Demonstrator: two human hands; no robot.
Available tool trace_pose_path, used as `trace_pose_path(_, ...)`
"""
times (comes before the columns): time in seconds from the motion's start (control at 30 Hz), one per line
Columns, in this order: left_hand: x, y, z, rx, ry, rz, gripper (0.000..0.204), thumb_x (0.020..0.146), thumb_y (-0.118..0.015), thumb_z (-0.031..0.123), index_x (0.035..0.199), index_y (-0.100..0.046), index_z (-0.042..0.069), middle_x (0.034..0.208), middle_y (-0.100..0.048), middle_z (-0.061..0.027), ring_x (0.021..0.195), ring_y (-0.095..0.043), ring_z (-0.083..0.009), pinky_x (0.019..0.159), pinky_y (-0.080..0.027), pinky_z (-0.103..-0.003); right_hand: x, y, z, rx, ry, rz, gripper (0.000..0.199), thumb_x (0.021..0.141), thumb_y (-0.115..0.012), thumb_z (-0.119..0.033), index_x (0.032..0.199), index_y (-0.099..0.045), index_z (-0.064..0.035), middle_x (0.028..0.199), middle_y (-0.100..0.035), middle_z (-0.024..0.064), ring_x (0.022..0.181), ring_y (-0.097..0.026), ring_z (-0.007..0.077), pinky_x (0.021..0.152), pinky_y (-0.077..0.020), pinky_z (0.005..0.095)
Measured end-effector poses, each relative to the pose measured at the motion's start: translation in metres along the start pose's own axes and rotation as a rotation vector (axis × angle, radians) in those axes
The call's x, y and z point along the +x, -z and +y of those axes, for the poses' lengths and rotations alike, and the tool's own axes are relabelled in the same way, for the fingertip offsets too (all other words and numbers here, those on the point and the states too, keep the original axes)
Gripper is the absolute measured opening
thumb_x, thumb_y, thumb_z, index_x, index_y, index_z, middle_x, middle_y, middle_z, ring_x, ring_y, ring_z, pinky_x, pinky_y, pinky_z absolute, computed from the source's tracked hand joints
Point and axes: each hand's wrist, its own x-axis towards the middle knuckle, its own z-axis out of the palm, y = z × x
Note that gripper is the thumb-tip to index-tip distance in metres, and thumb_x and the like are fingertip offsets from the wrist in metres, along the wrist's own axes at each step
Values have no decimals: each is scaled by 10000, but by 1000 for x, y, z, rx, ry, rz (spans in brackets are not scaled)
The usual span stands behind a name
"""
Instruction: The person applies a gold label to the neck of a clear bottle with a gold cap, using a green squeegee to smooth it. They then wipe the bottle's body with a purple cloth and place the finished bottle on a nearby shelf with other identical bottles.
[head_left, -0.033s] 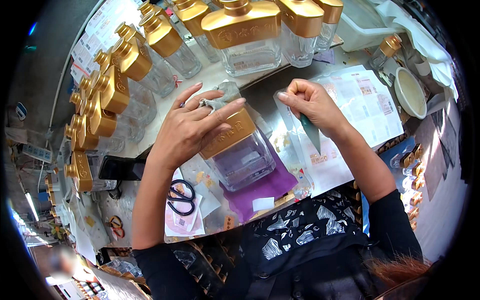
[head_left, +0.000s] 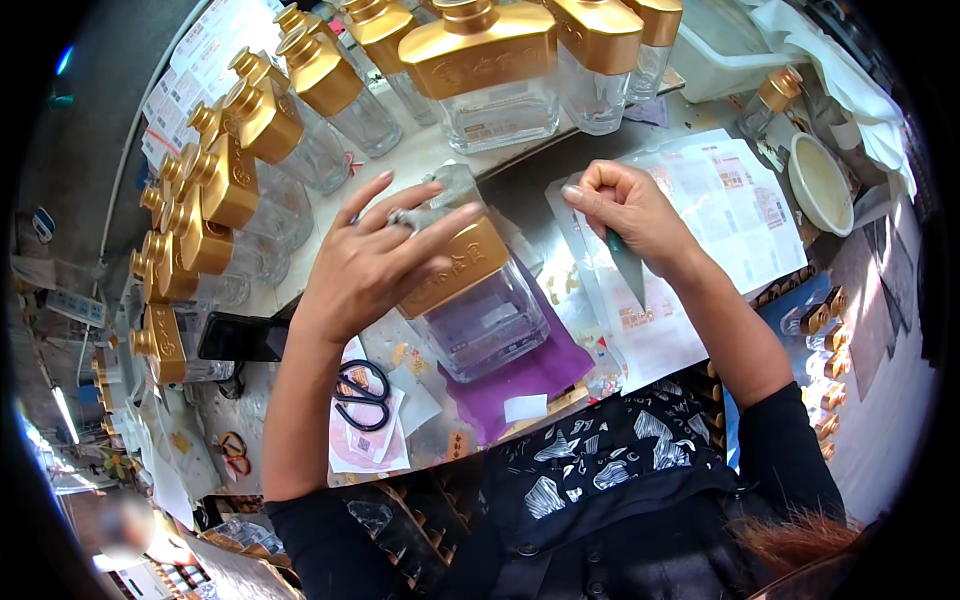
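A clear glass bottle with an embossed gold shoulder (head_left: 482, 325) lies tilted on a purple cloth (head_left: 560, 372) in front of me. My left hand (head_left: 385, 250) is over its gold part, fingers stretched and spread. Next to those fingertips is a crumpled grey cloth (head_left: 455, 185); whether the fingers grip any of it is hidden. To the right of the bottle, my right hand (head_left: 630, 215) is closed around a dark green pointed blade-like tool (head_left: 627, 268), its tip pointing down toward me. That hand hovers over printed label sheets (head_left: 740, 215).
Gold-topped bottles (head_left: 480, 60) line the raised shelf at the back and left. Black-handled scissors (head_left: 362, 395) lie on papers at left, near a dark phone (head_left: 242, 337). A white bowl (head_left: 821, 185) and a small bottle (head_left: 770, 102) stand at right.
My left fingers have shifted slightly and spread a little more over the gold part. My right hand has moved very slightly right with the tool. The bottle stays in place.
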Motion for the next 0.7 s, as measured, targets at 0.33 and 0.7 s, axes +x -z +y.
trace_pose_path(0.33,-69,-25,-3,32,108,236,376,904,-554,374,1205,-653,170,604,-538,-25,1166,-584,-198,1057,-328,-435,-20,23,22,56,-59,73,237,904,-653,-248,763,-521,-111,635,-473,-76,565,-403,-5,502,-308,167)
trace_pose_path(0.7,-51,-16,9,47,60,250,404,880,-608,290,1264,-605,163,629,-513,-22,1154,-585,-209,1044,-334,-418,-26,20,24,73,-59,84,230,924,-627,-226,764,-508,-110,608,-463,-69,525,-388,0,473,-304,162)
